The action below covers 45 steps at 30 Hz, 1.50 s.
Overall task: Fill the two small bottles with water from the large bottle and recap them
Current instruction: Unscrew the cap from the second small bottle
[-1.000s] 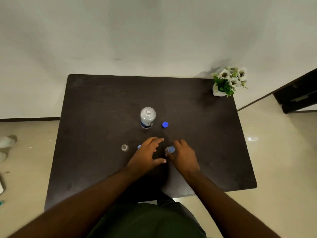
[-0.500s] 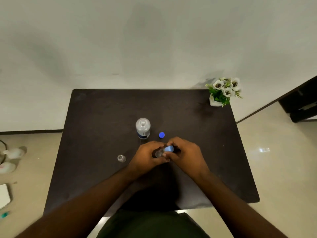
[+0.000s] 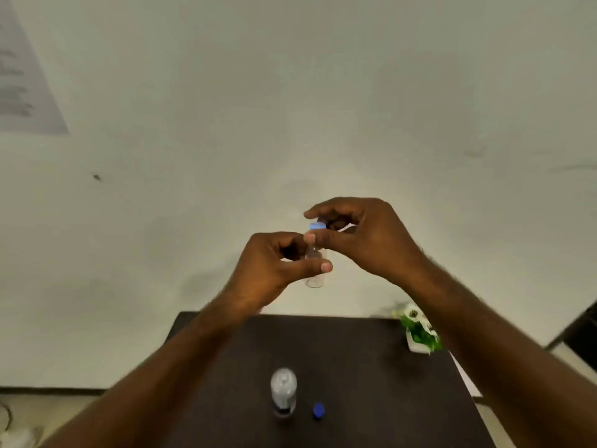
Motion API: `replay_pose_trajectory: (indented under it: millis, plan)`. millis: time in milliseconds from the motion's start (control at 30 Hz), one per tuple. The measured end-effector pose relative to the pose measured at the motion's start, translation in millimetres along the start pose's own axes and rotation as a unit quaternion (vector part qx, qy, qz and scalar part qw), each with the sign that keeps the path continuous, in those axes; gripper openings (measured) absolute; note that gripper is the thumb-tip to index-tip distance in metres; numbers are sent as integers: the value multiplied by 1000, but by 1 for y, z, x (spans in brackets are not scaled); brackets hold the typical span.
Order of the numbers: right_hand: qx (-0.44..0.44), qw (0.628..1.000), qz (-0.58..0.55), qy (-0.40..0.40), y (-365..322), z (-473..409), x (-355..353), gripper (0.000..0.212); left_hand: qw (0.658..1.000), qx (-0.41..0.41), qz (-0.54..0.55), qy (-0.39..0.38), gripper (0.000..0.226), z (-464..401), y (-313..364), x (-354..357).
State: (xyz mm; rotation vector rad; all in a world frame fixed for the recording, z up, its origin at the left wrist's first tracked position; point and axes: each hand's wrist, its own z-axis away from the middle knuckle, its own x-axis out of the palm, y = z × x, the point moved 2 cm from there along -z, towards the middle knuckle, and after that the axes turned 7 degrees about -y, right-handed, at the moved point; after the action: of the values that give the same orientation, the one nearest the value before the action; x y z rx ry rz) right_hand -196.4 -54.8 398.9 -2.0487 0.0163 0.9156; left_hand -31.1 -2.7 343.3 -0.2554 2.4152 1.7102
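In the head view, a small clear bottle [image 3: 314, 270] is held upright in the air, well above the dark counter [image 3: 371, 383] and in front of the pale wall [image 3: 290, 92]. The left hand [image 3: 277, 270] is curled around the bottle's body, the thumb pressed across its front and the fingers wrapped behind it. The right hand [image 3: 361, 237] is closed on the light blue cap [image 3: 317, 226] at the top of the bottle, the cap being pinched between the thumb below and the forefinger arched over it. Whether the cap is fully seated on the neck cannot be told. Whether water is contained in the small bottle cannot be told either, since the glass is blurred.

On the counter below, the large bottle [image 3: 283, 394] is seen standing upright, its mouth uncovered. A dark blue cap [image 3: 318, 410] is laid on the counter just beside it, to its right, and apart from it. A small white pot of green leaves and white flowers [image 3: 418, 331] is placed near the far right corner of the counter. A printed sheet [image 3: 22, 79] is fixed to the wall at the upper left, its writing too blurred to be read.
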Motion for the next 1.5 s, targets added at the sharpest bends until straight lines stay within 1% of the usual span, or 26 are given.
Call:
replay_pose_trajectory:
  millis: [133,200,267,300,433,567,700,933,1100,1200,1267,1333,1400,1433,1500]
  plan:
    - [-46,998,-22,26,-45,-39,-37,24,999,38,25,15,13,-35,53,-26]
    - [-66,997,-12,32,-65,-51,-51,21,998,53,39,18,21,-48,77,-36]
    - [-86,995,7,50,-84,-62,-65,20,996,73,45,20,31,-58,100,-46]
    - [-94,993,15,63,-92,-66,-71,20,996,81,40,20,33,-62,110,-50]
    - [-118,988,19,99,-122,-77,-94,22,994,110,21,17,23,-75,146,-59]
    - [-131,986,20,104,-144,-79,-111,21,991,127,6,30,24,-81,172,-61]
    - [-132,987,18,89,-154,-75,-117,21,991,129,2,32,20,-80,182,-58]
    - [-157,984,51,72,-158,-67,-115,16,993,116,3,14,16,-74,190,-57]
    - [-181,982,15,56,-153,-69,-113,8,995,98,8,-7,14,-70,191,-57]
    - [-184,983,-12,16,-149,-69,-116,2,995,98,6,-12,16,-67,192,-58]
    - [-186,982,-21,-2,-150,-65,-120,8,994,107,0,-6,17,-64,193,-58]
    - [-184,983,-12,16,-154,-63,-123,17,993,117,-4,-4,19,-63,197,-58]
    - [-178,981,32,63,-161,-61,-124,23,992,123,-8,-6,19,-62,201,-59]
    - [-180,979,55,76,-165,-61,-123,24,992,126,-10,-8,18,-62,203,-59]
    - [-183,978,64,74,-170,-59,-122,20,992,128,-12,-7,17,-61,206,-60]
